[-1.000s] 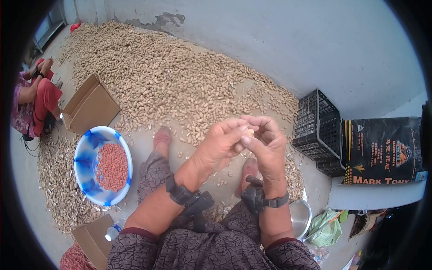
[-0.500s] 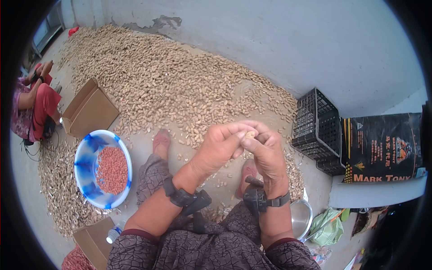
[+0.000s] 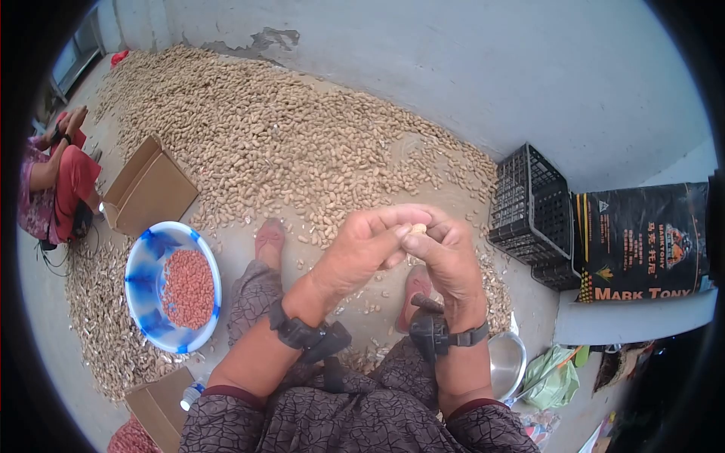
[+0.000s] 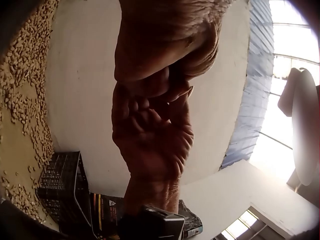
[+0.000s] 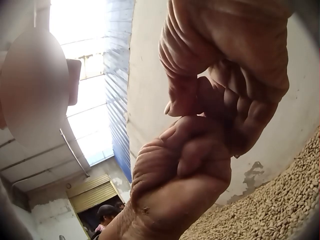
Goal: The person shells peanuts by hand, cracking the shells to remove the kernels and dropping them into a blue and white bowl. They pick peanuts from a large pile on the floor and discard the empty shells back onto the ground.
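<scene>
A pale peanut (image 3: pixel 418 228) shows between the thumbs in the head view, pinched by both hands in front of the lap. My left hand (image 3: pixel 359 245) grips it from the left with curled fingers, and my right hand (image 3: pixel 451 260) from the right. The fingertips of the two hands meet around it. In the left wrist view the right hand (image 4: pixel 152 140) faces the left one, and their fingers hide the peanut. From the right wrist the left hand (image 5: pixel 185 170) appears below the right hand, again with the peanut hidden.
Unshelled peanuts (image 3: pixel 249 136) spread along the wall. A blue-and-white basin (image 3: pixel 147 302) of red kernels (image 3: pixel 188 289) stands left, near a cardboard box (image 3: pixel 155 189) and a seated person (image 3: pixel 57 177). At right are a black crate (image 3: pixel 532 204), a black sack (image 3: pixel 642 241) and a metal bowl (image 3: pixel 506 362).
Both hands stay together around the peanut, with small shifts of thumbs and fingers. The view has tilted slightly, so the basin and box sit a little lower.
</scene>
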`<state>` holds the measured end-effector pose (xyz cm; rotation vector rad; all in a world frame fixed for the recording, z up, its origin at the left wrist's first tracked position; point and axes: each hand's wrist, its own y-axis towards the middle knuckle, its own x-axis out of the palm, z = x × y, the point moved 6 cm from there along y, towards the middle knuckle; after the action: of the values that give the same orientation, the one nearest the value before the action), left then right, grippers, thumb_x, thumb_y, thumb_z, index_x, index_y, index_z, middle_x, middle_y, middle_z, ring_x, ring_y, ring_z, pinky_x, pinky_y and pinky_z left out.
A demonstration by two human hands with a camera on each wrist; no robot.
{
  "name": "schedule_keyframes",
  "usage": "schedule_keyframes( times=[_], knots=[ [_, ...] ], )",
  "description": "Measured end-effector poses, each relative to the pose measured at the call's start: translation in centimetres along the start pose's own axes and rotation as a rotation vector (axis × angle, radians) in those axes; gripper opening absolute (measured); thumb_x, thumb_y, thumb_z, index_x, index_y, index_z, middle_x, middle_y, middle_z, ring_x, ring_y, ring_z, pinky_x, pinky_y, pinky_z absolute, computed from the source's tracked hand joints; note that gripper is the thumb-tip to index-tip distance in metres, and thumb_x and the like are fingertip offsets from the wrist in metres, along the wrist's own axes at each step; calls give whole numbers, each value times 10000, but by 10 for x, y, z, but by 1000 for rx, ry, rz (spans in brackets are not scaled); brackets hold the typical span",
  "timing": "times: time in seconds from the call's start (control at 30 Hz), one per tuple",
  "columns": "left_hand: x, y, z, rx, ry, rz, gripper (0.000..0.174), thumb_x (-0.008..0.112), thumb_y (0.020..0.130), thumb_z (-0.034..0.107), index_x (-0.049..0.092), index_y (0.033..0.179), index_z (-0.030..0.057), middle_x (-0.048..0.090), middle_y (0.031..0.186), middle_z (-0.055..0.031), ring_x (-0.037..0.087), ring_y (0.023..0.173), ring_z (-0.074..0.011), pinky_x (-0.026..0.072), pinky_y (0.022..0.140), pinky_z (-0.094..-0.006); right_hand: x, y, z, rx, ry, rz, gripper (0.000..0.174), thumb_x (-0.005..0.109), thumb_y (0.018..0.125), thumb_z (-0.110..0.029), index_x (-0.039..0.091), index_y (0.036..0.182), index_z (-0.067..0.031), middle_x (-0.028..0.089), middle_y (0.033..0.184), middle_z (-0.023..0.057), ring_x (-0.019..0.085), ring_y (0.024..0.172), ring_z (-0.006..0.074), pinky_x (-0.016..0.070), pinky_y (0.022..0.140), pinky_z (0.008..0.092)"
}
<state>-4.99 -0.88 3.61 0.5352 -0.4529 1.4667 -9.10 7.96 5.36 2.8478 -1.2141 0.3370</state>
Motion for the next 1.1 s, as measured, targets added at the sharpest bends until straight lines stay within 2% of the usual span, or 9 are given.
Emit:
schedule_keyframes(
  times=[0.07, 0.3, 0.6, 0.63, 0.7, 0.77, 0.9, 0.97, 1.1],
  knots=[
    [0, 0, -4, -20, 10, -28, 294, 492, 852, 94, 504, 1107, -52, 569, 909, -41, 398, 552, -16, 319, 484, -130, -2, -1, -2, -11, -14, 66, 365, 646, 742, -98, 528, 1052, 52, 595, 881, 65, 556, 794, 109, 448, 719, 232],
    [8, -2, 0, -14, -11, -40, 292, 495, 854, 115, 522, 1102, -37, 570, 892, -14, 397, 555, -10, 312, 479, -129, 1, -2, -1, 47, 2, 30, 340, 649, 741, -98, 544, 1028, 52, 596, 875, 64, 550, 779, 101, 446, 703, 223],
    [8, -7, 7, -19, 255, -20, 309, 471, 841, 82, 508, 1130, -20, 555, 788, 6, 367, 501, 0, 276, 424, -137, 1, -1, -1, -6, 18, -2, 269, 620, 767, -108, 576, 984, 46, 601, 869, 62, 548, 781, 106, 434, 715, 231],
    [11, -9, 13, 10, 224, -19, 283, 462, 833, 60, 532, 1095, -20, 571, 829, -16, 448, 643, -36, 356, 568, -173, 2, -2, -1, -12, 24, -3, 262, 617, 770, -114, 581, 977, 43, 602, 869, 62, 546, 784, 107, 430, 721, 233],
    [12, -10, 16, 38, 192, -18, 264, 454, 824, 37, 556, 1061, -20, 586, 871, -39, 529, 785, -71, 437, 711, -209, 2, -2, -1, -16, 29, -3, 256, 615, 774, -120, 585, 971, 41, 603, 868, 62, 545, 787, 107, 427, 727, 236],
    [18, -12, 24, 216, 239, -135, 270, 472, 825, 40, 531, 1074, -47, 580, 984, -73, 516, 943, -116, 409, 843, -255, 2, -1, 0, -35, 32, -5, 241, 622, 769, -123, 598, 952, 31, 604, 834, 44, 540, 756, 93, 427, 695, 221],
    [13, -10, 15, 225, 294, -70, 348, 520, 825, 77, 481, 1139, -67, 575, 970, -56, 506, 902, -80, 420, 790, -219, 4, -1, 2, -27, 11, 28, 225, 621, 770, -132, 609, 932, 24, 595, 789, 18, 524, 710, 74, 416, 645, 202],
    [13, -11, 15, 193, 239, -62, 328, 524, 830, 71, 491, 1124, -72, 574, 961, -49, 509, 883, -79, 427, 783, -221, 4, -1, 2, -37, -8, 70, 198, 610, 776, -130, 621, 906, 18, 561, 722, -19, 471, 635, 40, 367, 562, 175],
    [12, -11, 14, 191, 225, -39, 307, 516, 832, 63, 503, 1106, -76, 575, 951, -44, 505, 874, -74, 427, 777, -219, 4, 0, 4, -11, -32, 97, 182, 599, 778, -126, 626, 887, 17, 517, 658, -45, 402, 564, 19, 296, 488, 164]
  ],
)
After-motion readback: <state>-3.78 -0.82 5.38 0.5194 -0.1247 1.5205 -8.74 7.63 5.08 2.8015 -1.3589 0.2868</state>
